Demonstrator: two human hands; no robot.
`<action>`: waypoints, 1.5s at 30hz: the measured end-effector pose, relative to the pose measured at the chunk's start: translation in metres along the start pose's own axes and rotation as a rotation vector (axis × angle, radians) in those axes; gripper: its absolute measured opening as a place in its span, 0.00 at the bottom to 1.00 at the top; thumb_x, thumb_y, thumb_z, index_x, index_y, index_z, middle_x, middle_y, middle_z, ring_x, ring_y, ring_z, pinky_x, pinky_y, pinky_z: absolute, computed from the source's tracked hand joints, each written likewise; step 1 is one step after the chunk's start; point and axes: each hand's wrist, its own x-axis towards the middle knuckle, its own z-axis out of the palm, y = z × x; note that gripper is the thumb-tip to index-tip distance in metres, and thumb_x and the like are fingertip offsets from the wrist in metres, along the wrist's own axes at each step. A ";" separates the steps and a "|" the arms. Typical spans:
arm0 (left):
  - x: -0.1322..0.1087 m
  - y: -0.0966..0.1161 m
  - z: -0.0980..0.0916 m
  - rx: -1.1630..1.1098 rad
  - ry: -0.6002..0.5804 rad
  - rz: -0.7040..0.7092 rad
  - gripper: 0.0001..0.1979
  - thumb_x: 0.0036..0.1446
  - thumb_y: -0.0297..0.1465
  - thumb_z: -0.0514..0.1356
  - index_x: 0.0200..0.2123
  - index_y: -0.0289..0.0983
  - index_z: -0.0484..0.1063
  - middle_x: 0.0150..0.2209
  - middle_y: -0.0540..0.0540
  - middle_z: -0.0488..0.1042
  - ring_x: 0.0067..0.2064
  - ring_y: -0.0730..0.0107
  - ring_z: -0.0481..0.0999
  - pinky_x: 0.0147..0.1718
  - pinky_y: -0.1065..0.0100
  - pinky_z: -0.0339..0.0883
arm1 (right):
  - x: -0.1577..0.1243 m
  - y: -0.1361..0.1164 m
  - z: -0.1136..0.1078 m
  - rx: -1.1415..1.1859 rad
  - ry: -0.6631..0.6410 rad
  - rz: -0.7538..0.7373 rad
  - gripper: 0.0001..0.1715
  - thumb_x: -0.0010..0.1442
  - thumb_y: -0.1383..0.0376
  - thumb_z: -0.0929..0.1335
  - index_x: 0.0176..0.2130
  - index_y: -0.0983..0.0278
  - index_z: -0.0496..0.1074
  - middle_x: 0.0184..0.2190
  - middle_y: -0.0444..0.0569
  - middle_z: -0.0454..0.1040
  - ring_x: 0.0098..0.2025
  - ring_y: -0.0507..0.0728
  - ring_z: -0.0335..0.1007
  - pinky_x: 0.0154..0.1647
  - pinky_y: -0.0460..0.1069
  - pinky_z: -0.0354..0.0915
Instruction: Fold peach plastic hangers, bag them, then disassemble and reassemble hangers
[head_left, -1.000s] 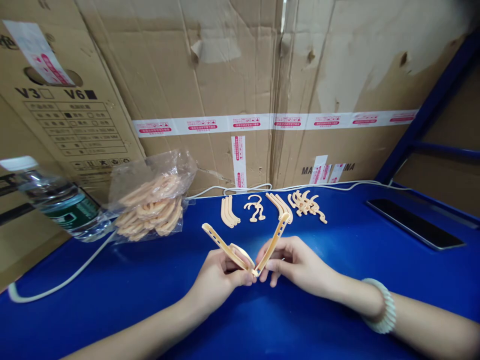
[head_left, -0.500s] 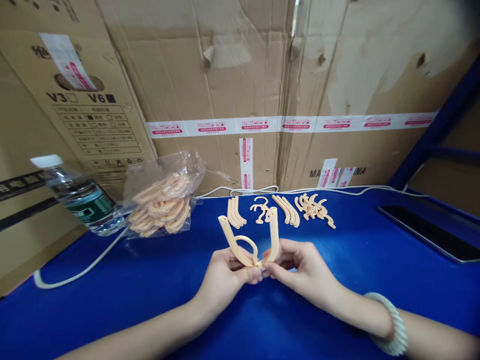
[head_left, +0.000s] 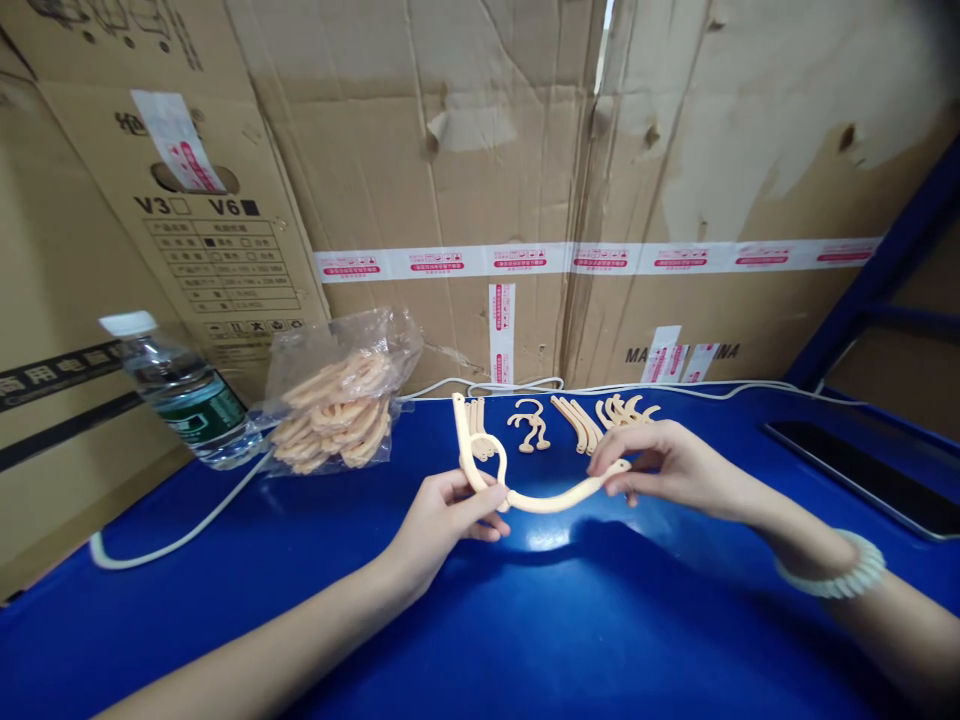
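Both hands hold a peach plastic hanger point(head_left: 540, 498) above the blue table point(head_left: 300, 580). My left hand point(head_left: 442, 515) pinches it at the middle, by the hook loop, where one arm stands upright. My right hand point(head_left: 664, 462) pinches the tip of the other arm, which lies swung out to the right, nearly level. Behind the hands lie small heaps of loose peach hanger parts point(head_left: 574, 420): curved arms, a hook and a mixed pile.
A clear bag of peach parts point(head_left: 337, 405) and a water bottle point(head_left: 184, 390) stand at the left. A white cable point(head_left: 180, 535) runs along the table's back. A dark phone or tablet point(head_left: 862, 470) lies at the right. Cardboard boxes point(head_left: 480, 180) wall the back.
The hanger's right arm has swung from upright down to nearly level as my right hand moved right along it to its tip. My left hand kept its grip.
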 end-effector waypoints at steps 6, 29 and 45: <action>0.009 0.008 -0.016 -0.077 0.146 0.027 0.17 0.41 0.38 0.72 0.32 0.34 0.75 0.29 0.47 0.76 0.28 0.75 0.76 0.26 0.77 0.69 | -0.001 -0.006 -0.006 -0.528 -0.085 -0.076 0.04 0.59 0.68 0.69 0.37 0.63 0.76 0.34 0.46 0.78 0.35 0.53 0.73 0.38 0.47 0.65; 0.032 0.005 -0.051 1.156 -0.280 0.565 0.10 0.60 0.36 0.61 0.29 0.38 0.75 0.29 0.49 0.71 0.30 0.70 0.70 0.30 0.70 0.61 | -0.003 0.011 -0.024 -0.573 -0.288 0.346 0.08 0.51 0.74 0.70 0.33 0.64 0.76 0.28 0.45 0.76 0.29 0.53 0.71 0.28 0.44 0.61; 0.033 -0.005 -0.044 1.309 -0.124 0.881 0.06 0.60 0.30 0.56 0.35 0.38 0.73 0.34 0.46 0.74 0.37 0.64 0.72 0.38 0.65 0.64 | -0.001 0.022 -0.029 -0.717 -0.214 0.258 0.08 0.52 0.75 0.69 0.32 0.66 0.76 0.28 0.47 0.78 0.32 0.54 0.73 0.34 0.47 0.64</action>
